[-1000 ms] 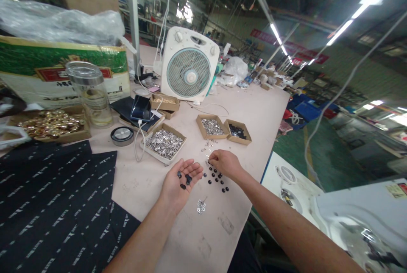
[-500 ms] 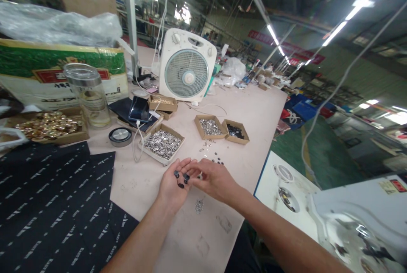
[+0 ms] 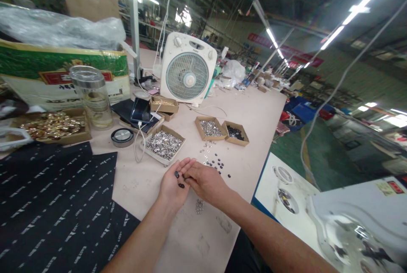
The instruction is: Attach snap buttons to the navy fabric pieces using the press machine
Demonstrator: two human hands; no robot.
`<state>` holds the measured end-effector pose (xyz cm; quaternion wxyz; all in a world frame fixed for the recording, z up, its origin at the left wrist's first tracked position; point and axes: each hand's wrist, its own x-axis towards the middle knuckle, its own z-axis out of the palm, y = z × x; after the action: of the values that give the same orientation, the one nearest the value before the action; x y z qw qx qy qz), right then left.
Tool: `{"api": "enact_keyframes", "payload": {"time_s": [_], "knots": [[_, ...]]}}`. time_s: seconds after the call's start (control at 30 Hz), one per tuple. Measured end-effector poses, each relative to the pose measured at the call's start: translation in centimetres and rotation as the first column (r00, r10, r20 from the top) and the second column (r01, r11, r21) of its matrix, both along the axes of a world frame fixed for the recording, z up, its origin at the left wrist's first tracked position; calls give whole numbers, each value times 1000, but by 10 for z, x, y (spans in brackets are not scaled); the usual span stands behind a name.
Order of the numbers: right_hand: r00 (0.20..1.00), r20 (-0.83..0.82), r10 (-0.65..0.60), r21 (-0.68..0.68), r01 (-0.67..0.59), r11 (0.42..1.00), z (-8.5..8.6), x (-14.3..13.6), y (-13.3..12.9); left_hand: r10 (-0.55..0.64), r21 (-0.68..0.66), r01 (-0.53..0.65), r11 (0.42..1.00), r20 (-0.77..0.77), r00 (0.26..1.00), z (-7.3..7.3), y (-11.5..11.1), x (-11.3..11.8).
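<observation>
My left hand (image 3: pixel 173 188) is palm up and slightly cupped, with a few black snap buttons (image 3: pixel 181 185) lying in it. Over that palm, my right hand (image 3: pixel 206 182) has its thumb and fingertips pinched on one of the black snap buttons; the fingers partly cover it. Just beyond my hands, several dark snap buttons (image 3: pixel 219 163) are scattered on the table, near some small silver pieces (image 3: pixel 206 146). Below my right hand lies a little pile of silver pieces (image 3: pixel 199 206).
Cardboard trays of silver parts (image 3: pixel 163 143), more silver parts (image 3: pixel 210 129) and black parts (image 3: pixel 235 132) stand ahead. A box fan (image 3: pixel 189 69) is behind them. Black printed fabric (image 3: pixel 57 209) covers the left side; a white machine (image 3: pixel 286 196) adjoins the table's right edge.
My right fingers have moved left, deeper into my left palm, and closed on a black snap button. More dark snap buttons on the table now show past my right hand.
</observation>
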<state>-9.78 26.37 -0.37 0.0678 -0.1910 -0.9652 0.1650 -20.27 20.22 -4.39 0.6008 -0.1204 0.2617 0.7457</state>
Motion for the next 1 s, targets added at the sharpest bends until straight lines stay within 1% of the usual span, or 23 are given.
{"api": "enact_keyframes", "payload": {"time_s": [0.1,0.13,0.2,0.27,0.37,0.43,0.53,0.67,0.8,1.0], "knots": [[997,-82,3,-83,-10,997,6,0,1,12,15,-12,1000,13,1000,3,-1,0],[993,-120,-16,-129,0,992,10,1,3,16,19,-16,1000,20,1000,4,-2,-1],[977,-182,-111,-227,68,972,18,3,9,21,18,-22,1000,35,999,6,-2,-1],[946,-197,-256,-328,183,927,26,6,20,22,11,-23,1000,43,999,7,-2,-1],[875,-146,-462,-454,355,817,34,14,43,9,0,-9,1000,37,999,9,-3,0],[835,-99,-541,-479,436,762,35,21,59,4,-9,-4,1000,37,999,9,-4,0],[809,-22,-587,-452,516,728,27,30,80,2,-5,-2,1000,39,999,8,-4,0],[810,75,-582,-404,559,725,15,32,93,-3,-4,3,1000,29,1000,8,-3,0],[821,168,-545,-342,568,749,7,25,102,0,-16,1,1000,29,1000,10,-3,0],[838,206,-505,-310,546,778,2,15,114,-10,-7,10,1000,37,999,7,-1,0]]}}
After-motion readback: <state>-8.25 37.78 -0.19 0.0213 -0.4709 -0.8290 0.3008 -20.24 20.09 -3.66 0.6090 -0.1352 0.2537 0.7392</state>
